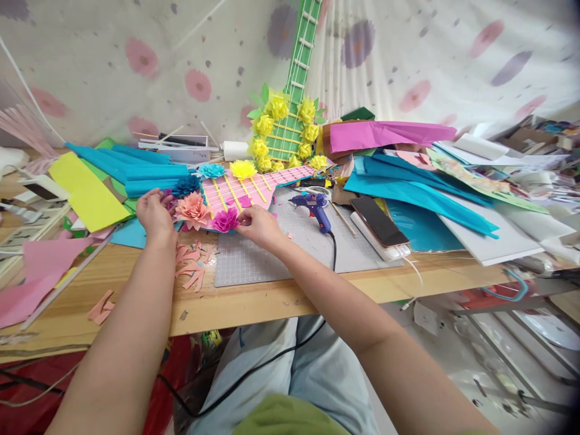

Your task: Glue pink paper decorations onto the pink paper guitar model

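Note:
A pink paper guitar [267,192] with yellow strips, white strings and a blue edge lies at the middle of the table. Paper flowers ring its left end: a magenta one [225,220], a coral one [194,210], a yellow one [243,170] and blue ones [211,171]. My left hand [155,216] is closed at that end, its bent fingers on a purple paper flower [168,199] that they partly cover. Beside the magenta flower, my right hand [260,226] pinches the guitar's near edge between thumb and fingers.
A blue glue gun [317,210] rests on the grey cutting mat [272,263], its cord trailing over the table edge. Behind stands a green paper guitar [284,136] with yellow flowers. A phone [379,220], blue paper [421,187] and coral scraps [193,266] lie around.

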### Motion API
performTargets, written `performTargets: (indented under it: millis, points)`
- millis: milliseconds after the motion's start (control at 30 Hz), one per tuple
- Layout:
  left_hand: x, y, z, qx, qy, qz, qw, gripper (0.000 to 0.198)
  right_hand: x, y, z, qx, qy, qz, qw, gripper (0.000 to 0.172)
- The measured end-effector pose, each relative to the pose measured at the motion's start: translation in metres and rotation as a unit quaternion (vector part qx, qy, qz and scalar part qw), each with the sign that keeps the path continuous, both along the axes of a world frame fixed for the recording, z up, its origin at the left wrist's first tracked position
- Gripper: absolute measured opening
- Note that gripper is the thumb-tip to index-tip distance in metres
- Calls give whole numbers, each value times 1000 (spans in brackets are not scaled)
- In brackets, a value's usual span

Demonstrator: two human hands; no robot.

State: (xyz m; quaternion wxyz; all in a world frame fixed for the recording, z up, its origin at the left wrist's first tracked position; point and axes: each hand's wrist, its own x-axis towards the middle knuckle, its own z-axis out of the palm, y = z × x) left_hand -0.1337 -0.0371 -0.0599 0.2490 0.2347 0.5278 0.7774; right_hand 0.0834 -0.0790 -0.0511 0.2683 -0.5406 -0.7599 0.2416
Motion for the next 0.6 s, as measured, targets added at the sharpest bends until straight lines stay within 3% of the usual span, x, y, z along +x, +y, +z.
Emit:
performTargets:
  millis: [133, 267, 433, 600]
  points:
    - [9, -10, 15, -35, -66, 20, 997, 19, -8, 0, 2, -1, 0, -13, 1000, 10]
    - [12, -12, 18, -37, -70, 17, 997, 20, -11, 0, 2, -13, 16, -13, 1000, 12]
    - [7, -11, 17, -33, -79, 22, 996, 19, 12, -3, 3, -51, 54, -60, 995, 19]
    - [6, -13, 19, -40, -81, 24, 996, 18, 34, 6, -7, -111, 75, -128, 983, 28]
